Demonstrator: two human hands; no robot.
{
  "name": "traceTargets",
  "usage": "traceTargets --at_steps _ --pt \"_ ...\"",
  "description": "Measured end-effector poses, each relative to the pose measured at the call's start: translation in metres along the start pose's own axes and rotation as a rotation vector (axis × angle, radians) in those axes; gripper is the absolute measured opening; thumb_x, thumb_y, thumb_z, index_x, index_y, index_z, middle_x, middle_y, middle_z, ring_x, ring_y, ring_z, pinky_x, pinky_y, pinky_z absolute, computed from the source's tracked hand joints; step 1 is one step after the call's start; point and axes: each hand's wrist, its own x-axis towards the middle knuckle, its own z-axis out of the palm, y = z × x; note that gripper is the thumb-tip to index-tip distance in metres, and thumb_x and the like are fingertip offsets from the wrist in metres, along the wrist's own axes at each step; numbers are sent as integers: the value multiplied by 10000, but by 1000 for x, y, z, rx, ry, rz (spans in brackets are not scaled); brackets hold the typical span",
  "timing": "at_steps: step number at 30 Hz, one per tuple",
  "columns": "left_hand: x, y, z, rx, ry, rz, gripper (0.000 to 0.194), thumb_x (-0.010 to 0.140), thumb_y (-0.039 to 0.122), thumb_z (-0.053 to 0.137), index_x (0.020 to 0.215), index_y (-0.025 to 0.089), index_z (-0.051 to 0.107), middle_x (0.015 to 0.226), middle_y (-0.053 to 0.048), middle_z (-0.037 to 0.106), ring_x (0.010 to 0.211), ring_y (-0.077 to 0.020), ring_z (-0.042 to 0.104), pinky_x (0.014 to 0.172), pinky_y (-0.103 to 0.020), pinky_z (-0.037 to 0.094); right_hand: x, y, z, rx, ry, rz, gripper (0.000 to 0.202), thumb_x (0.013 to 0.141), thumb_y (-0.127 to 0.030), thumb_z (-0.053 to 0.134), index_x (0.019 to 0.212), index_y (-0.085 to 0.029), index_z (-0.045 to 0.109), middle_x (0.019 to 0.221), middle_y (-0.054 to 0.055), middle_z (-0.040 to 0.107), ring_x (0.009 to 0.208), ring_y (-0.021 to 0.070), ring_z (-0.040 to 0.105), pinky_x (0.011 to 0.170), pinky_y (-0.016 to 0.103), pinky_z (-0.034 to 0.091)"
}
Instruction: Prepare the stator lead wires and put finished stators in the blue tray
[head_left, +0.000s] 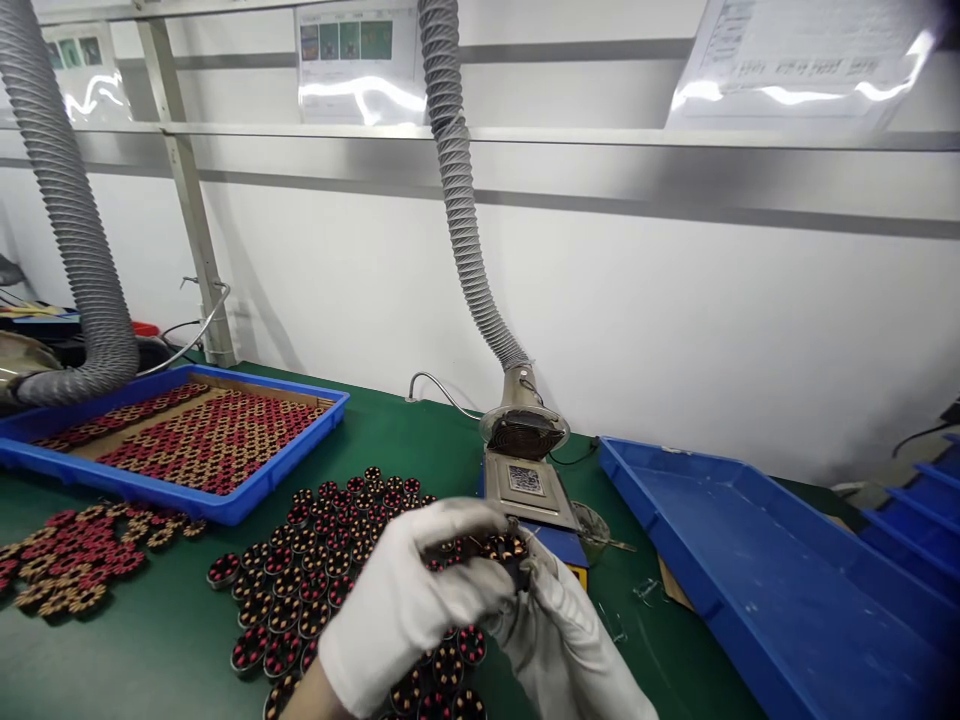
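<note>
In the head view, my left hand [420, 600], in a white glove, has its fingers curled round a small round part [504, 547] with a black and copper-coloured face. Gloved in white too, my right hand [559, 620] pinches at the right edge of that part, its fingertips partly blurred. Under and left of my hands, many dark round parts [307, 570] with red or copper-coloured segments lie on the green table [405, 430]. Just behind my hands is a device with a metal plate [531, 490].
A blue tray [289, 455] of red and tan parts stands at the left, with a loose pile [82, 560] before it. Above the device hangs a ducted fume hood [525, 425]. Another blue tray [780, 560] lies at the right, beside stacked blue trays [919, 530].
</note>
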Motion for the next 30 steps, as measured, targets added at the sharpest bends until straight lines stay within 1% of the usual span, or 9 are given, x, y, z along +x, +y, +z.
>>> traceTargets --at_steps 2,6,9,12,15,18,22,27,30 --pt "2 -2 2 -11 -18 65 200 635 51 577 759 147 700 855 -81 677 791 -210 629 655 -236 530 1 0 2 -20 21 -33 276 648 -252 737 911 -213 664 948 57 690 931 205 620 857 347 475" --pt "2 -5 -3 -53 164 277 205 647 35 554 700 181 688 758 -36 680 769 -181 627 707 -222 525 3 0 0 -53 59 -52 253 651 -217 735 894 -236 668 945 36 689 919 176 623 898 310 443" --pt "0 0 -8 25 257 249 264 673 20 528 782 204 683 852 -16 682 838 -166 621 758 -206 513 3 0 -2 -57 61 -52 220 672 -220 718 886 -247 673 930 28 692 910 164 621 890 294 444" --pt "1 2 -5 99 39 75 303 625 19 571 855 177 689 950 -57 665 845 -197 622 733 -232 528 3 1 1 -46 47 -46 244 657 -232 732 893 -250 673 939 21 687 880 148 622 880 273 444" --pt "3 -4 1 17 -18 122 200 623 51 591 742 166 704 847 -63 676 784 -193 624 689 -226 528 2 2 3 -24 53 -35 281 642 -234 744 911 -261 667 950 -5 681 853 123 620 891 253 434" --pt "3 -10 -2 -45 103 204 208 617 36 561 682 183 693 773 -31 677 780 -174 618 697 -204 512 0 1 -4 22 33 8 290 643 -238 744 922 -262 667 960 -7 684 884 125 616 886 248 435" --pt "0 -7 -11 74 280 202 181 727 77 545 757 195 679 895 -28 671 877 -176 608 774 -228 504 2 -1 -13 112 -22 73 220 680 -356 701 883 -273 679 893 5 708 762 157 644 736 310 507" --pt "-1 -5 -2 435 -80 233 504 614 34 695 1056 253 592 1145 -35 562 1045 -209 523 960 -331 405 5 -4 -6 256 -113 148 285 662 -390 710 900 -237 674 976 30 690 886 169 615 717 281 495" --pt "1 -7 2 410 -119 320 429 611 123 767 992 257 622 1063 -32 608 998 -212 542 963 -357 393 5 -4 -7 282 -134 173 240 688 -353 699 899 -239 675 995 22 684 813 134 614 618 228 489"
